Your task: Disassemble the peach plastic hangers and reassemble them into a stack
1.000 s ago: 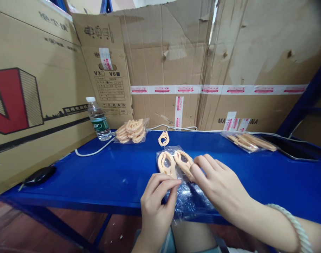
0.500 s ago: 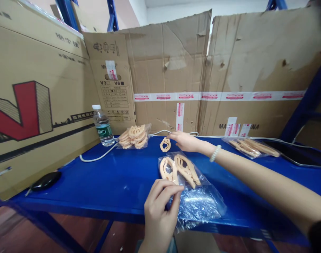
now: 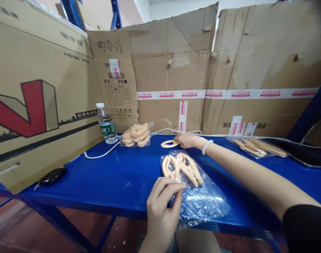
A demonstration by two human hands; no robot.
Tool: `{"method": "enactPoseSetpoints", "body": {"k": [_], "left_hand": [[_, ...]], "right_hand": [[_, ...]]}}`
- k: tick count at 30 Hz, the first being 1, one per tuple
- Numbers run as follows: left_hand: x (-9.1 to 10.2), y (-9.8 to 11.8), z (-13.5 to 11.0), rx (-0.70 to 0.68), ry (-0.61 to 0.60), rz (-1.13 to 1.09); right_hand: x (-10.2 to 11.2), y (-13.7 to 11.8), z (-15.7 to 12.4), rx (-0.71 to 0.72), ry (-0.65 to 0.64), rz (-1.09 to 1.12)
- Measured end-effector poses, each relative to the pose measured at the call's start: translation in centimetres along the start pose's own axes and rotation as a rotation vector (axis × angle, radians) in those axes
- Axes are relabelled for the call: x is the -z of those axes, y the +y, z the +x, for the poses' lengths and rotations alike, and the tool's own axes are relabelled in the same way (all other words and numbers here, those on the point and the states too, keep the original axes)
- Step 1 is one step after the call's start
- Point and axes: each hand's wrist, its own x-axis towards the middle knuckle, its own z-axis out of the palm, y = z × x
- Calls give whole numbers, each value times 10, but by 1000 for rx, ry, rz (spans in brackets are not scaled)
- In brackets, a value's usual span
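Observation:
My left hand (image 3: 164,207) is pinched at the near left edge of a clear plastic bag (image 3: 202,205), thumb and fingertips together. Two beige folding hangers (image 3: 188,168) lie in the far end of that bag. Stretched out toward the back of the table, my right hand (image 3: 188,140) has its fingers closed on the right end of a single beige folding hanger (image 3: 167,144). That hanger lies low, at or just above the blue surface; its gripped end is hidden by the fingers.
Bagged beige hangers (image 3: 138,135) are heaped at the back left beside a water bottle (image 3: 107,128). Another bag of hangers (image 3: 257,147) lies right, near a dark tablet (image 3: 302,153). A black mouse (image 3: 53,175), white cable (image 3: 102,154) and cardboard walls (image 3: 165,70) surround the blue table (image 3: 110,189).
My right hand has closed on the single hanger's end, and the hanger has turned from upright to lying sideways. My left hand stays at the bag. The view has shifted slightly.

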Motion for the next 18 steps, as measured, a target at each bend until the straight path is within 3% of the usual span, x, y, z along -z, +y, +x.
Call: {"method": "enactPoseSetpoints", "body": {"k": [5, 11, 14, 18], "left_hand": [[-1, 0, 1, 12, 13, -9], [-1, 0, 1, 48, 5, -27], [-1, 0, 0, 52, 20, -28], [-2, 1, -1, 57, 40, -30]], "right_hand": [[7, 3, -53, -14, 119, 6], [32, -5, -133, -15, 313, 8], [48, -16, -172, 77, 556, -28], [70, -42, -213, 3, 876, -20]]}}
